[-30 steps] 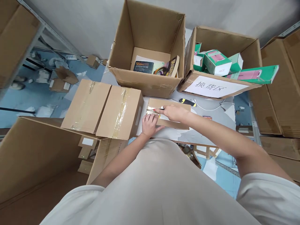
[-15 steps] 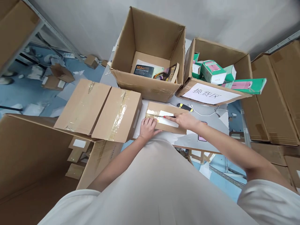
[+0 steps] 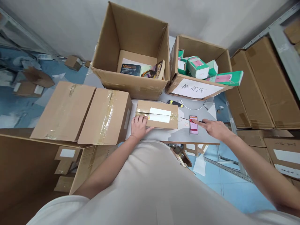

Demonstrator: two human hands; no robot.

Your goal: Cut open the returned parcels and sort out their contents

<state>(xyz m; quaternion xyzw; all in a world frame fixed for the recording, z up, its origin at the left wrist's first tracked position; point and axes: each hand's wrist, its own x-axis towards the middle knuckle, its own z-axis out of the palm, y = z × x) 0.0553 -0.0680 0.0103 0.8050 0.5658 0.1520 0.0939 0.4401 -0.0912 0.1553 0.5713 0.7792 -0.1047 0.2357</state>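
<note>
A small cardboard box (image 3: 157,125) with a white label and clear tape lies on the table in front of me. A dark slit runs along its top seam. My left hand (image 3: 139,127) grips its near left corner, fingers on top and thumb along the front side. Off to the right, my right hand (image 3: 217,128) is closed round a slim knife (image 3: 193,120), red and black, with its thin blade pointing left. The blade is apart from the box and passes above a phone (image 3: 194,128) with a pink lit screen.
Behind stand an open carton (image 3: 136,86) holding books and another carton (image 3: 173,62) of green boxes. A black-yellow cutter (image 3: 175,103) and a white cable (image 3: 191,108) lie on the table (image 3: 206,137). Two taped cartons (image 3: 104,117) stand left; tall cartons (image 3: 264,87) are right.
My right hand has drawn the knife rightward off the box, and the slit now spans the top. My left hand stays at the corner. The whole view has shifted.
</note>
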